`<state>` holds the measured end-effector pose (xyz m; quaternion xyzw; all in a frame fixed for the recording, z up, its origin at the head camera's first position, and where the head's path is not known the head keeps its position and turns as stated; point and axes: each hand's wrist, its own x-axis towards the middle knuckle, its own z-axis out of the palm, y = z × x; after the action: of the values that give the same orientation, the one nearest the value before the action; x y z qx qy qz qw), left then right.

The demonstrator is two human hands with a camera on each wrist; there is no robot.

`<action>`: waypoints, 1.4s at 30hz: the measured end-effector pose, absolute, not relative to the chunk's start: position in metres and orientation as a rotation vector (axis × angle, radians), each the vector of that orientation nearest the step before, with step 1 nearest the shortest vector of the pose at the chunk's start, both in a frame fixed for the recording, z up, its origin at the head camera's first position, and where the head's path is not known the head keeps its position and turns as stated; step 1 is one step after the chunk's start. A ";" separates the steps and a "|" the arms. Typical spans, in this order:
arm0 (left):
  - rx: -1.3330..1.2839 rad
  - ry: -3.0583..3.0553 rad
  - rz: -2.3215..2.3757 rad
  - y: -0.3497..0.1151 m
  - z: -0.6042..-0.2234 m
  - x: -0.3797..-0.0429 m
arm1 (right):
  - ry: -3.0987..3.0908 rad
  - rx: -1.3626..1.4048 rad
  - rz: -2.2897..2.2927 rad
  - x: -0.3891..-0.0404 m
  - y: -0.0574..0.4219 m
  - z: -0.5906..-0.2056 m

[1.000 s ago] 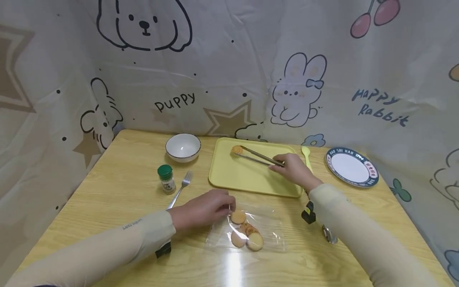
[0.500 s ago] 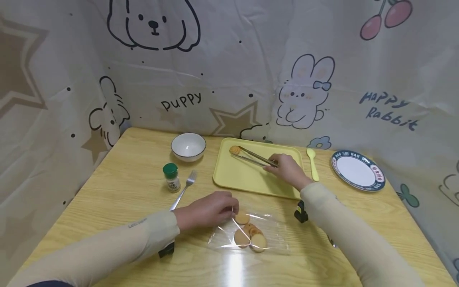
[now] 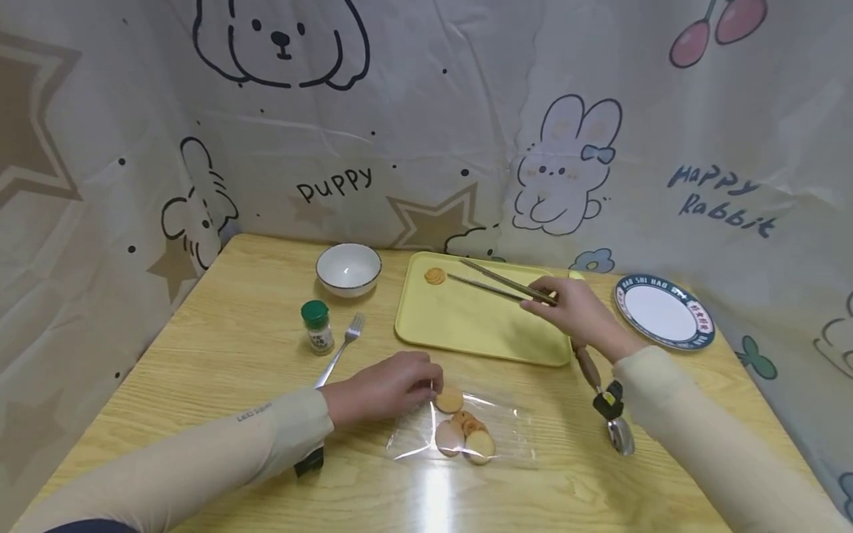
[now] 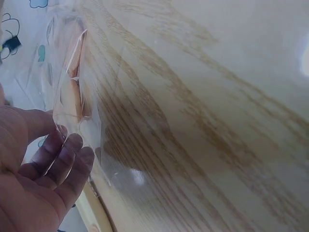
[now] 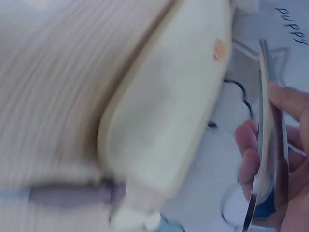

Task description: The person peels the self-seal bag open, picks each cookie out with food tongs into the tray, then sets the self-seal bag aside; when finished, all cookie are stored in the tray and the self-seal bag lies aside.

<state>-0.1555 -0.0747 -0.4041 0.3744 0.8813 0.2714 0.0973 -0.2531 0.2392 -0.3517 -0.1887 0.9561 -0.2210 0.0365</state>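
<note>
Printed fabric [image 3: 413, 141] with cartoon animals hangs behind a wood-grained worktop [image 3: 253, 296], on which a yellow tray [image 3: 480, 326] serves as landmark. One swirled cookie [image 3: 435, 276] lies inside the tray, at its far left corner. Above the tray, the right hand [image 3: 576, 307] has its fingers curled round metal tongs [image 3: 504, 280]; their arms stand apart with nothing between them. In front of the tray, the left hand [image 3: 393, 385] pinches the left side of a clear plastic bag [image 3: 509, 437] between thumb and fingers.

Should the tongs swing back toward the corner, a tip could nudge the cookie against the tray's rim or chip its ridges. The bag looks light and slippery, so a pull from the left hand might drag it or let the biscuits [image 3: 480, 448] slide together; I cannot tell which side is open. A brown-handled utensil [image 3: 588, 368] starts just beside the tray's near right corner, under the right wrist, and a low sweep of that arm could knock it. Squeezed too hard in the tongs, any of the biscuits would probably crack.

As for looks, the cookie in the tray is small, round and golden-orange, ridged in a spiral. Those in the bag are mostly flat, pale discs, with some smaller, darker orange ones overlapping among them.
</note>
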 end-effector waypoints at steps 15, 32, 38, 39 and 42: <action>1.108 2.623 0.798 -0.074 -0.405 -0.156 | 3.031 -0.658 -0.721 -0.128 0.362 -0.336; 1.072 2.630 0.811 -0.075 -0.403 -0.152 | 2.721 -0.779 -0.787 -0.106 0.339 -0.370; 1.060 2.638 0.824 -0.076 -0.404 -0.152 | 2.745 -0.835 -0.732 -0.119 0.310 -0.379; 1.061 2.638 0.828 -0.077 -0.404 -0.152 | 2.742 -0.837 -0.725 -0.120 0.306 -0.380; 1.083 2.641 0.839 -0.077 -0.405 -0.153 | 2.738 -0.856 -0.718 -0.125 0.295 -0.383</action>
<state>-0.1526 -0.0769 -0.4049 0.3628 0.8847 0.2809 0.0829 -0.1245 0.2946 -0.3834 -0.2883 0.9219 -0.2418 0.0922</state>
